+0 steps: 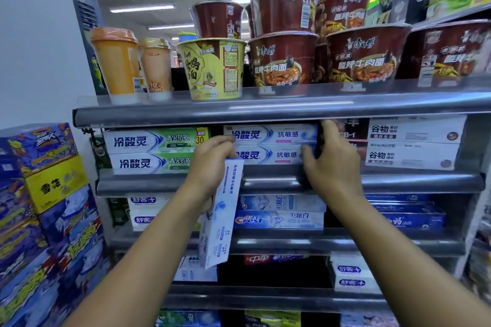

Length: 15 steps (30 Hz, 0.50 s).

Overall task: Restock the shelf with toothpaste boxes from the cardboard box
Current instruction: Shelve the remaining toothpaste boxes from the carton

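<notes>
Hanging end-down from the closed left grip, a white-and-blue cardboard toothpaste box sits in front of the grey metal shelf. The right grip curls thumb and fingers round the right end of two stacked matching boxes resting there.

The left hand is gripping a white-and-blue toothpaste box by its top end, and the box is hanging nearly upright below the hand. The right hand is curling its fingers round the right end of two stacked blue toothpaste boxes lying on the shelf between both hands. Green toothpaste boxes are lying just left of the left hand, and noodle cups are standing above both hands.
</notes>
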{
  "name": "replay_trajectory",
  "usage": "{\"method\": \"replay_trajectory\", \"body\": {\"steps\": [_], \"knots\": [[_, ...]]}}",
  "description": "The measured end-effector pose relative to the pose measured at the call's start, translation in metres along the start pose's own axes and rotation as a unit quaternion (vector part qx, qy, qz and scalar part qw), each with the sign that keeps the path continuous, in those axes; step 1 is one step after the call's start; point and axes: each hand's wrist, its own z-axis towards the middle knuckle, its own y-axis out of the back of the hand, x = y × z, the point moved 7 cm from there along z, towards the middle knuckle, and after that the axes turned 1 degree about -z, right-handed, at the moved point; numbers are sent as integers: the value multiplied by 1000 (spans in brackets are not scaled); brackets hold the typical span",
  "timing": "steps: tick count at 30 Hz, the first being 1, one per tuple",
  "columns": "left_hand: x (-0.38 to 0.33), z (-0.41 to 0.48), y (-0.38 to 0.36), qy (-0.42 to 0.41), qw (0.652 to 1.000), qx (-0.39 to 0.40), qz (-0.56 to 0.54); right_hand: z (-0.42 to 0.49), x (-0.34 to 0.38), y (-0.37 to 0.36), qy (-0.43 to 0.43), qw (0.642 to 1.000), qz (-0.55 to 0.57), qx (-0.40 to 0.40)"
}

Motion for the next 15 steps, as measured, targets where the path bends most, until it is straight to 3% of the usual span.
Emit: {"method": "replay_trajectory", "body": {"steps": [4,7,9,10,13,15], "knots": [[0,-13,9,-11,995,-58,-86,-48,21,26,88,984,142,-58],[4,-18,4,43,978,-69,-191,-86,34,20,132,952,256,101],[4,-18,-3,74,961,-62,-258,-112,37,6,169,934,219,225],[4,-18,-6,89,952,-57,-286,-120,35,2,183,931,192,250],[7,-17,-15,123,932,-49,-338,-115,24,10,186,948,206,155],[11,-17,-20,128,937,-38,-321,-107,6,22,107,948,283,94]]}}
